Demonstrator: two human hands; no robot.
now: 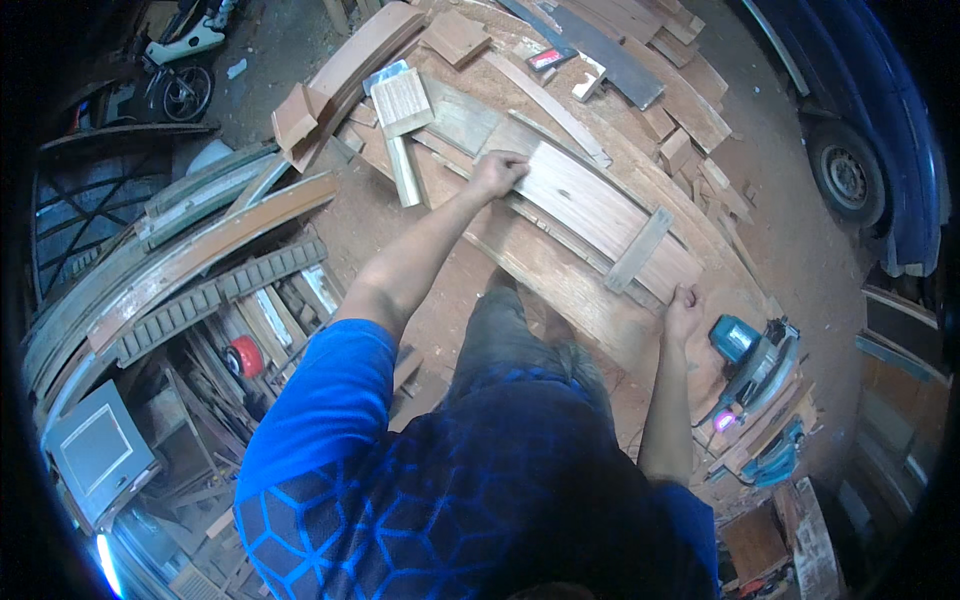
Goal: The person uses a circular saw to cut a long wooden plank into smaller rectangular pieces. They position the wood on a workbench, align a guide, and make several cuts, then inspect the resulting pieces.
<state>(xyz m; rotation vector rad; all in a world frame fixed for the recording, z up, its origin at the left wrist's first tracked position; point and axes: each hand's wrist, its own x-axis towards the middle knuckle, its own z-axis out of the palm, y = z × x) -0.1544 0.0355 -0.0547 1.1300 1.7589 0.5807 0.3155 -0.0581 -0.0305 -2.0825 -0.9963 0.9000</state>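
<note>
Left hand (497, 172) pressing curved board (590, 205) | right hand (683, 303) gripping its near end (bench (560, 275))

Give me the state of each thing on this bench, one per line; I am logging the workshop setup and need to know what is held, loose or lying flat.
Left hand: fingers pressed down on one end of the curved plank.
Right hand: fingers gripping the plank's other end at its edge.
Curved plank: lying flat on the workbench, a short crosspiece laid across it.
Wooden mallet: lying flat, untouched.
Circular saw: resting on the bench, not held.
</note>
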